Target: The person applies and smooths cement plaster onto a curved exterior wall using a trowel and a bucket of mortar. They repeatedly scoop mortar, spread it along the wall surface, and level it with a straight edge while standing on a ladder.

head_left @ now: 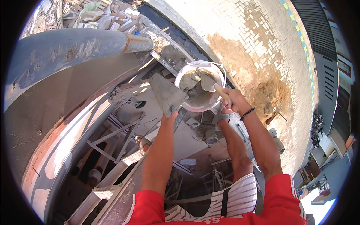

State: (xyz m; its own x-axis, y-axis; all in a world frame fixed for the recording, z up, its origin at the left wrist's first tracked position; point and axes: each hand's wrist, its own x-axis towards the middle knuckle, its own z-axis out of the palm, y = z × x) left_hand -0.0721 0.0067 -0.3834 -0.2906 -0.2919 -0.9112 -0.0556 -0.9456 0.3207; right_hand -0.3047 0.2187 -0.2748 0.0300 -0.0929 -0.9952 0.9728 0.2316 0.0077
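In my right hand [234, 100] is the wooden handle of a pointed trowel [207, 82], fingers wrapped round it. The trowel's blade is inside a whitish bucket [222, 97] with a wire handle, against wet grey mortar [189, 79] that clings to the far and left inner wall. My left hand [170, 117] grips a flat, mortar-stained plastering float [165, 92] from below, close to the bucket's left rim. Its grip and most of my left fingers are hidden under the plate.
I am high up; one sandalled foot [142, 142] rests on a narrow beam [129, 159], the other beside the bucket. A curved wall [56, 90] with a thick grey rounded top [75, 47] rises left. Debris [101, 17] lies far left; a paved street [243, 22] runs below right.
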